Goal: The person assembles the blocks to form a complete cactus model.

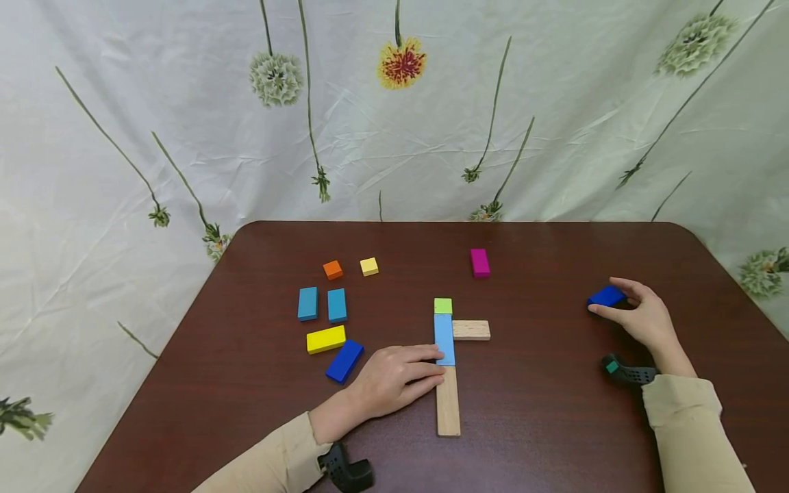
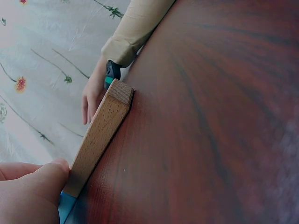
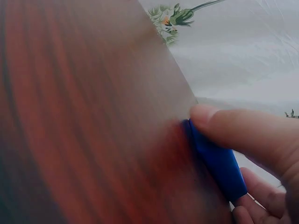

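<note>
At the right side of the table, my right hand (image 1: 644, 318) pinches a dark blue rectangular block (image 1: 607, 296) between thumb and fingers. The right wrist view shows the thumb on one end of that blue block (image 3: 219, 165) and fingertips at the other. My left hand (image 1: 394, 380) lies at mid-table, its fairly straight fingers touching a row of blocks from the left. That row has a green block (image 1: 442, 305) at the far end, a light blue block (image 1: 443, 332), then a long wooden block (image 1: 448, 404) nearest me. A shorter wooden block (image 1: 471, 330) points right from the light blue one.
Left of the row lie an orange cube (image 1: 333, 270), a pale yellow cube (image 1: 369, 266), two teal blocks (image 1: 307, 303), a yellow block (image 1: 326, 339) and another dark blue block (image 1: 344, 361). A magenta block (image 1: 479, 263) sits near the table's back edge. Flowered cloth hangs behind.
</note>
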Demonstrator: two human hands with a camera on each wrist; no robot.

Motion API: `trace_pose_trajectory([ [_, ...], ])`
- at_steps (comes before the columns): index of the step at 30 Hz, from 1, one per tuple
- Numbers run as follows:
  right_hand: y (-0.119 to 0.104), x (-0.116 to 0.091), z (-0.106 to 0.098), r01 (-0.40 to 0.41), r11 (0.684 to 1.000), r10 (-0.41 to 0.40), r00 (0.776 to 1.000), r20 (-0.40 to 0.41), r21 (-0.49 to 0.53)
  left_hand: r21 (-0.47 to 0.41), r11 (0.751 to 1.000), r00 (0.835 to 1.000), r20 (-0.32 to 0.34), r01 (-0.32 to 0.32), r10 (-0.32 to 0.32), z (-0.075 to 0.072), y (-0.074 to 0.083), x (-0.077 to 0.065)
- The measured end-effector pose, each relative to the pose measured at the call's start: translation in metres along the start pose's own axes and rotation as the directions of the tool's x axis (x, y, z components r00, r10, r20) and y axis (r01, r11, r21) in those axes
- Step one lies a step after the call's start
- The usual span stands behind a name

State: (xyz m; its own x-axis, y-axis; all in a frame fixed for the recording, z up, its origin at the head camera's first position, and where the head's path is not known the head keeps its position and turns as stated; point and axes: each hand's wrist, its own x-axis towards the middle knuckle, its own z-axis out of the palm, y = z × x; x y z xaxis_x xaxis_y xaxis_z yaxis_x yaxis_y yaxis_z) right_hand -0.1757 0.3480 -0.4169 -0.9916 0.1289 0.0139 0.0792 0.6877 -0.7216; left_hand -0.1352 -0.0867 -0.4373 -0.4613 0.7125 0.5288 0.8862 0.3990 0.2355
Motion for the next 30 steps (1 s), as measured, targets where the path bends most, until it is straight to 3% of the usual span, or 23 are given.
trace_pose_trajectory([
  [11,-0.009,0.001,0.003,0.020,0.999,-0.020,1.000,-0.001,-0.033,0.012,1.000,1.000,-0.018,-0.021,0.021,0.000,-0.001,0.000],
  [20,-0.030,0.003,0.017,0.112,0.994,-0.113,0.992,0.055,0.016,0.012,1.000,1.000,0.000,0.006,-0.006,-0.001,0.001,0.000],
  [30,-0.055,0.006,0.041,0.211,0.977,-0.214,0.969,0.124,0.036,0.011,1.000,1.000,0.004,0.003,-0.003,-0.001,0.001,0.000],
])
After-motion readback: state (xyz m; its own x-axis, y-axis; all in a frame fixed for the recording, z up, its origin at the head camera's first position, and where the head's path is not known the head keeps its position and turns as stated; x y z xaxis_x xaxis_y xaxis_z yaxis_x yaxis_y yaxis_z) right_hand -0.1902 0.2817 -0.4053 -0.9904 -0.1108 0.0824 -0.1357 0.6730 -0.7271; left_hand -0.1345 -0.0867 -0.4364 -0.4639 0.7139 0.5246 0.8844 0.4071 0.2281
